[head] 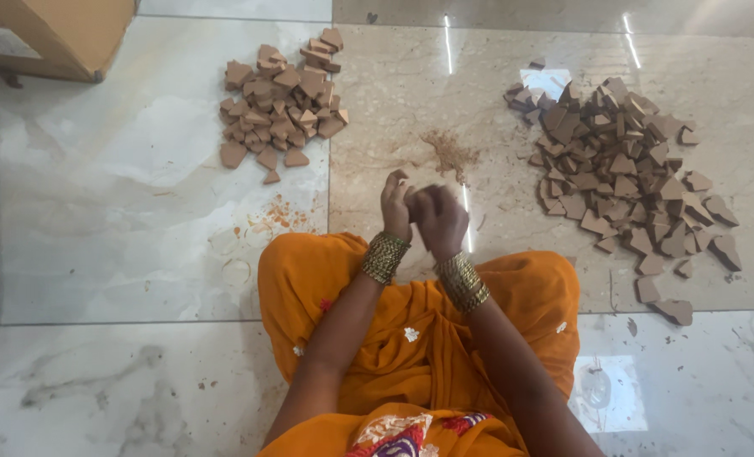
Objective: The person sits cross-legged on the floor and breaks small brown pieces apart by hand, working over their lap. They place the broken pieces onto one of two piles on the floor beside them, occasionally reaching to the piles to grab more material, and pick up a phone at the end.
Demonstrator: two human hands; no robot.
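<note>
Fingers together above marble floor

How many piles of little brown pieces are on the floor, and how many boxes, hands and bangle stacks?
Piles of brown pieces: 2 (left pile, right pile)
Cardboard box: 1
Hands: 2 (left hand, right hand)
Bangle stacks: 2 (left stack, right stack)
Total: 7
</note>
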